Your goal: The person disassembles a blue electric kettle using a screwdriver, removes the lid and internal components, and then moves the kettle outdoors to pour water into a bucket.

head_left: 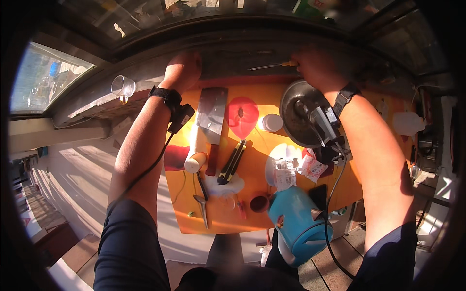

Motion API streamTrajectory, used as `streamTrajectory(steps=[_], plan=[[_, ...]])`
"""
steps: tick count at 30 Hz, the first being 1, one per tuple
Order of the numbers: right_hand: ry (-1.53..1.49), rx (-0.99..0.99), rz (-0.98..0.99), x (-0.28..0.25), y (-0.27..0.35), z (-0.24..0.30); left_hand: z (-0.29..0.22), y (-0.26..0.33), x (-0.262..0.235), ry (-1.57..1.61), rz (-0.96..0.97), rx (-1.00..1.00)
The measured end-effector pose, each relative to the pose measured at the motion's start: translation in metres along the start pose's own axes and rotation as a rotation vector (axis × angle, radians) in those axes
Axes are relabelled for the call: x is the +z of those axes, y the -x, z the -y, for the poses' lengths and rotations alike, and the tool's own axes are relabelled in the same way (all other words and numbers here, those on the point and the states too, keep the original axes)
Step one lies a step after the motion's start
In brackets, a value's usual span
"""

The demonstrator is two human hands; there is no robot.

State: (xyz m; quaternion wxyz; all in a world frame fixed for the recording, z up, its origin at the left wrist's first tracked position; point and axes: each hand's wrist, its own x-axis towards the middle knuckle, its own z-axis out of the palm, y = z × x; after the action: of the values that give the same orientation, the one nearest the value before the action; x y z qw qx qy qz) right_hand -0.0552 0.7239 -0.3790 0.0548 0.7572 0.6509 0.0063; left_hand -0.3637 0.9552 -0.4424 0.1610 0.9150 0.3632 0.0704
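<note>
My right hand reaches to the dark window sill beyond the table. Its fingers are closed round the yellow handle of a screwdriver, whose thin metal shaft points left. My left hand is at the same sill, further left, with its fingers curled; whatever they may hold is hidden. Between the hands and my body, on the orange table, lie a cleaver with a red handle, a pale rolling pin and a yellow-and-black utility knife. A dark pan sits below my right wrist.
A teal kettle stands at the near table edge, beside a small dark red cup. A white round container is left of the pan. On the left ledge stands a glass mug. A black cable trails from my left wrist.
</note>
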Motion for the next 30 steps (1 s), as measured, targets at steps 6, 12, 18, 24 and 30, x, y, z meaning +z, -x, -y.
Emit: streamTrajectory(steps=[6, 12, 18, 24, 30], plan=[[-0.078, 0.019, -0.037, 0.025, -0.011, -0.005, 0.005, -0.006, 0.004, 0.008, -0.008, 0.02], [-0.12, 0.074, -0.037, 0.027, -0.017, 0.004, 0.006, 0.012, -0.009, 0.158, -0.067, -0.04], [-0.111, 0.024, -0.115, 0.021, 0.002, -0.007, 0.007, 0.035, -0.039, 0.089, -0.032, -0.214], [-0.223, 0.07, -0.09, -0.034, 0.047, -0.011, -0.024, 0.12, -0.072, 0.34, -0.158, -0.172], [-0.369, -0.024, -0.095, -0.122, 0.182, -0.014, -0.128, 0.281, -0.093, 0.621, -0.037, -0.38]])
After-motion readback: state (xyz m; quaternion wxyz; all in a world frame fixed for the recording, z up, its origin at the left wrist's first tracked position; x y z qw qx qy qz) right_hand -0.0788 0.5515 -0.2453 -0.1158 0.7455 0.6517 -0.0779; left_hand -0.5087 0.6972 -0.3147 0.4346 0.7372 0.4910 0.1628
